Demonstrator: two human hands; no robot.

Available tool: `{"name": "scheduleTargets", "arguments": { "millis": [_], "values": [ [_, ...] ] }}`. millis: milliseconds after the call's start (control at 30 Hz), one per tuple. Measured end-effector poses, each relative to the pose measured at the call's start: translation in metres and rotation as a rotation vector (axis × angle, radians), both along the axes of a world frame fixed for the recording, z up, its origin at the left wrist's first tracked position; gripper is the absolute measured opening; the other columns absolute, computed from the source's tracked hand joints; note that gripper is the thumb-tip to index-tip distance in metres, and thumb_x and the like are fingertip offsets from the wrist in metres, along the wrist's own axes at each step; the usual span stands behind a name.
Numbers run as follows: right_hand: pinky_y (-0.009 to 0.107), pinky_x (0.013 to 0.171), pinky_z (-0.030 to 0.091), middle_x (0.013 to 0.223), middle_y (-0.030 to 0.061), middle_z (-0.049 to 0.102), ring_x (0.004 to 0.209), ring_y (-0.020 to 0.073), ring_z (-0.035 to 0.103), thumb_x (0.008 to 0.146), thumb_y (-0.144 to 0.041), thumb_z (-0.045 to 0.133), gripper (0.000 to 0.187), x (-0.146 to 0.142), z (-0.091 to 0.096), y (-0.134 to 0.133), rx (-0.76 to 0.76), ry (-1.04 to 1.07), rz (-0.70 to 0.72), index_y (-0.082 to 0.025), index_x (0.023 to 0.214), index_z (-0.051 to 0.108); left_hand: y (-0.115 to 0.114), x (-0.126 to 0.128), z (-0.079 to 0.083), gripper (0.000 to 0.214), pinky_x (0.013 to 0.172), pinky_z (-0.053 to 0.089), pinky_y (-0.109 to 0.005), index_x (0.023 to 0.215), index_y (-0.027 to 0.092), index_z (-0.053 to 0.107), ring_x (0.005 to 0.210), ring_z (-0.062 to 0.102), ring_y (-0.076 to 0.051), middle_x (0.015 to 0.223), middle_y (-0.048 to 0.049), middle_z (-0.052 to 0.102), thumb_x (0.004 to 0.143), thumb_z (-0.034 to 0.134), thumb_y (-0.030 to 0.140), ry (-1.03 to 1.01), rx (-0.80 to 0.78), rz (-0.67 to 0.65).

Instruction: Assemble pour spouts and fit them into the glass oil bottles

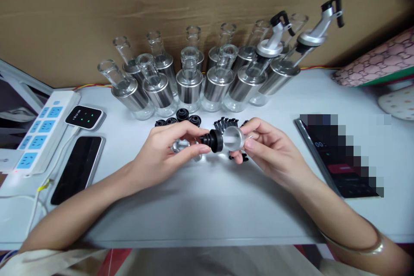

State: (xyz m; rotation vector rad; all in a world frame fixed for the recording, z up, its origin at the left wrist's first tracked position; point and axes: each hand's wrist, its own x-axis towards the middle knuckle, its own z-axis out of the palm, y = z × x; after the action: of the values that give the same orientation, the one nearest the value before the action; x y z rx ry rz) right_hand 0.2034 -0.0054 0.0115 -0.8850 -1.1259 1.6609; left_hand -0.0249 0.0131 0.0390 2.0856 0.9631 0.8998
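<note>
My left hand [173, 144] pinches a black ribbed stopper [213, 140] by its narrow end. Facing it, my right hand [270, 148] holds a silver pourer spout [233, 139], its round base turned toward the stopper. The two parts are very close; I cannot tell whether they touch. Below and behind my left hand lie silver pourer parts [181, 144], partly hidden. More black stoppers [183, 114] sit just beyond that hand. Between my hands and the bottles is a cluster of small black levers [225, 124], partly covered by the pourer and my right fingers.
Several glass bottles with metal sleeves [189, 88] stand in two rows at the back; two carry silver pourers [271, 45] with black levers. At left are a power strip [42, 133], a Wi-Fi device [84, 117] and a phone [79, 168]. A dark-screened device [326, 159] lies right.
</note>
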Motion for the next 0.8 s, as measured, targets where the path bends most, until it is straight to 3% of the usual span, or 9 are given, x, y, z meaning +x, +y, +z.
{"name": "scheduleTargets", "arguments": {
  "millis": [233, 433, 800],
  "values": [
    [0.03, 0.063, 0.054, 0.071, -0.0011, 0.076, 0.053, 0.0135, 0.069, 0.079, -0.037, 0.075, 0.025, -0.0026, -0.0005, -0.003, 0.075, -0.044, -0.034, -0.022, 0.084, 0.056, 0.0002, 0.0006, 0.0021, 0.013, 0.057, 0.051, -0.02, 0.094, 0.016, 0.069, 0.066, 0.066, -0.012, 0.079, -0.0028, 0.075, 0.085, 0.068, 0.026, -0.044, -0.006, 0.009],
    [0.032, 0.06, 0.055, 0.059, -0.0045, 0.071, 0.051, 0.0155, 0.069, 0.078, -0.041, 0.075, 0.027, -0.0007, 0.0005, -0.0034, 0.063, -0.05, -0.028, -0.022, 0.083, 0.056, -0.0007, 0.0002, 0.0024, 0.016, 0.056, 0.049, -0.021, 0.097, 0.016, 0.069, 0.067, 0.066, -0.013, 0.079, -0.0032, 0.074, 0.085, 0.068, 0.026, -0.035, -0.022, 0.016],
    [0.027, 0.053, 0.055, 0.073, -0.0002, 0.077, 0.049, 0.0117, 0.067, 0.08, -0.032, 0.075, 0.02, -0.0007, 0.0016, -0.0059, 0.131, -0.019, -0.018, -0.021, 0.083, 0.059, -0.003, 0.002, 0.0024, 0.014, 0.065, 0.054, -0.022, 0.098, 0.016, 0.068, 0.069, 0.066, -0.011, 0.084, -0.0029, 0.075, 0.085, 0.066, 0.018, -0.12, -0.065, -0.043]
  ]
}}
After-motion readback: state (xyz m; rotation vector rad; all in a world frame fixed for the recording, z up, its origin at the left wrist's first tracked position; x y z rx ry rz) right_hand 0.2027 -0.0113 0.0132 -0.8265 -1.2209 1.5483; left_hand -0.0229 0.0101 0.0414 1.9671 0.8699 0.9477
